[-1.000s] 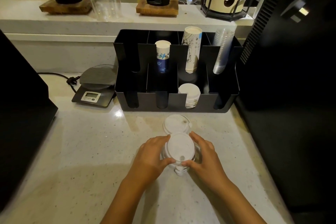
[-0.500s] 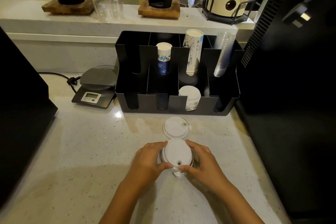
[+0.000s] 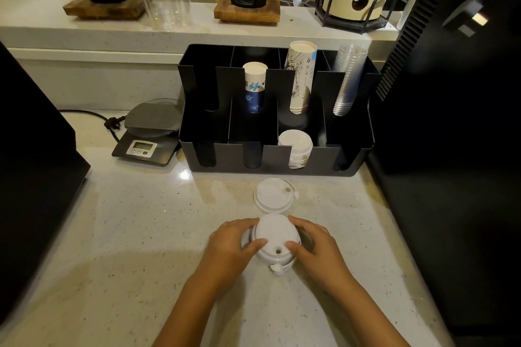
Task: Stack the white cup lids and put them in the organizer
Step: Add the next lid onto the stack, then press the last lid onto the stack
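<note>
A short stack of white cup lids (image 3: 275, 239) rests on the speckled counter, its sip hole toward me. My left hand (image 3: 233, 245) grips its left side and my right hand (image 3: 315, 245) grips its right side, thumbs on top. A single white lid (image 3: 273, 194) lies flat just beyond the stack. Behind it stands the black organizer (image 3: 349, 160), with another stack of white lids (image 3: 296, 146) in a front compartment.
In the organizer's back row stand paper cup stacks (image 3: 254, 84) and clear plastic cups (image 3: 348, 79). A digital scale (image 3: 149, 132) with a cord sits left of it. Dark machines flank both sides. A clear jar (image 3: 165, 0) and black pots stand on the raised shelf.
Both hands have stayed on the lid stack, pressing and turning it slightly so the sip hole shows near me. The single lid beyond has not moved.
</note>
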